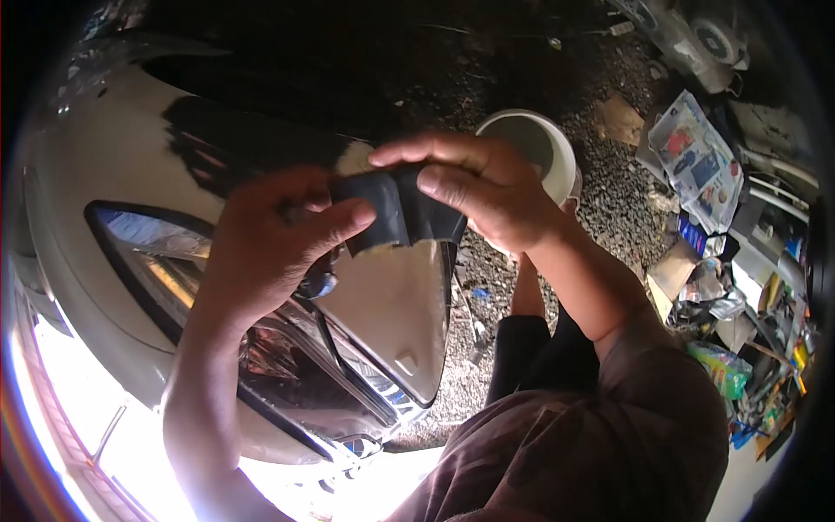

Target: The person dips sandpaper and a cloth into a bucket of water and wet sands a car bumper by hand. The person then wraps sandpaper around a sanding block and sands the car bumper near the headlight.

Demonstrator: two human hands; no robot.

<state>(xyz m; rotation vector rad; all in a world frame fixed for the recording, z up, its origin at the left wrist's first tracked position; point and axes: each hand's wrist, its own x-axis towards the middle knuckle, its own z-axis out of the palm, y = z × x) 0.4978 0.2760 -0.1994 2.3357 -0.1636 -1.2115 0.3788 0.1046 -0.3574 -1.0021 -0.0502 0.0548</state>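
Both hands hold a dark, creased sheet of sandpaper (376, 207) in front of me, above the side of a light-coloured car (78, 165). My left hand (274, 230) pinches its left part, thumb on top and fingers mostly in shadow behind. On the right part, the thumb of my right hand (500, 187) presses down, with the index finger stretched along the far edge. A fold or seam runs down the middle of the sheet, and its near edge looks uneven. Below it is a light car panel (383, 304) edged in black. A small dark, shiny object (320, 283) shows under my left hand; its kind is unclear.
A white bucket (570, 165) stands on the gravel (613, 213) beyond my right wrist. Newspaper (696, 161) and a pile of mixed clutter (765, 339) lie along the right. Car windows (156, 235) with dark frames are at the left. Bright light washes out the lower left.
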